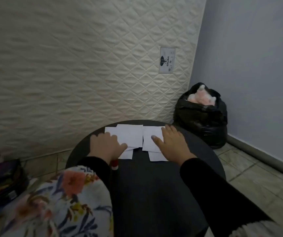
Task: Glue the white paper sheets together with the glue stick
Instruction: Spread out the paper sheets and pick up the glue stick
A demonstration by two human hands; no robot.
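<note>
Both hands lying flat, fingers spread, holding nothing: left hand [107, 144] pressing left paper sheets [128, 135], right hand [171, 142] pressing right sheets [150, 136] at far side of tabletop [146, 185]. Glue stick [114, 164] sitting just beside left wrist, nearer side, long axis unclear; left hand looking closer for pickup.

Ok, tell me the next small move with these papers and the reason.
Probably the left hand should drop back and pick up the glue stick beside its wrist: both hands lie flat on the white paper sheets, the right hand can steady them, and nobody holds the stick.
</note>
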